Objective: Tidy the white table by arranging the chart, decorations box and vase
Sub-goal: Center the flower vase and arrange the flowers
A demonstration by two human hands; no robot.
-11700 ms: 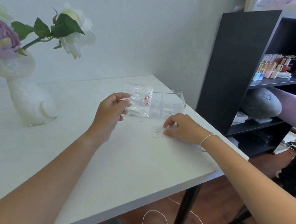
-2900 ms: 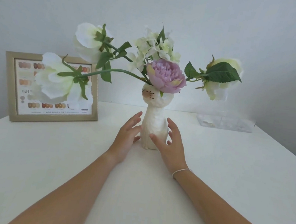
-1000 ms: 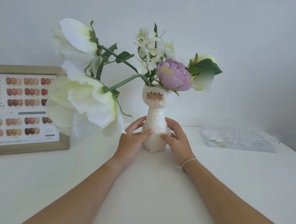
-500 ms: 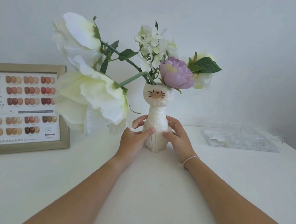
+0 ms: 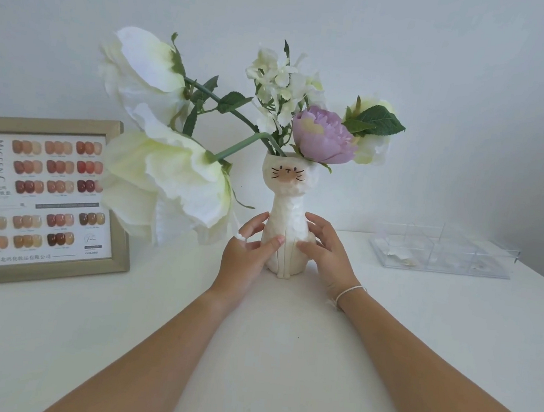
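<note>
Standing mid-table (image 5: 279, 374), between chart (image 5: 40, 195) at left and box (image 5: 440, 253) at right rear: vase (image 5: 287, 227), upright, base on surface. Judged ceramic: stiff, breakable, glaze likely slick. Flowers (image 5: 166, 174) spread wide, lean left; load judged top-heavy, tip risk that side. Best hold: low on body, both sides, never stems. Left hand (image 5: 245, 253) and right hand (image 5: 326, 251) cup lower body, fingers spread, palms touching its flanks.

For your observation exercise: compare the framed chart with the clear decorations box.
The framed chart stands propped upright, left of the cat vase; the decorations box lies flat, right of it. The chart is opaque, gold-framed; the box is transparent, with compartments. Both rest on the white table.
</note>
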